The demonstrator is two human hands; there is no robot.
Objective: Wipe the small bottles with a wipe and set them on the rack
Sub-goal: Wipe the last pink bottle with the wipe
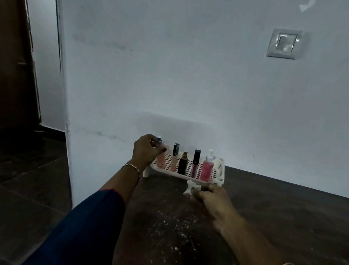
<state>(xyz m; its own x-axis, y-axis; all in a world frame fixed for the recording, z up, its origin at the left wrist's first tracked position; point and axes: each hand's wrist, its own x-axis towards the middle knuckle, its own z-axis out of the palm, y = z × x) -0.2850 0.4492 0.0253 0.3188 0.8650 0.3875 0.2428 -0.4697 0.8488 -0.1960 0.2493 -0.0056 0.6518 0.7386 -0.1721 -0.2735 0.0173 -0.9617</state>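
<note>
Pale pink bottle, clear-walled and silver-capped, is stood upright at the 9 o'clock end of the white slotted rack. It is pinched near the cap by the left hand, presumably to be steadied beside four others. Crumpled wipe is gripped in the right hand at the rack's 6 o'clock, likely clear of the placing.

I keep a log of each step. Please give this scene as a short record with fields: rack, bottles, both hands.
rack: white slotted rack, on the floor by the wall
bottles: five bottles upright in a row on it
left hand: left hand grips the pale pink spray bottle at the row's left end
right hand: right hand holds a crumpled wipe in front of the rack
</note>
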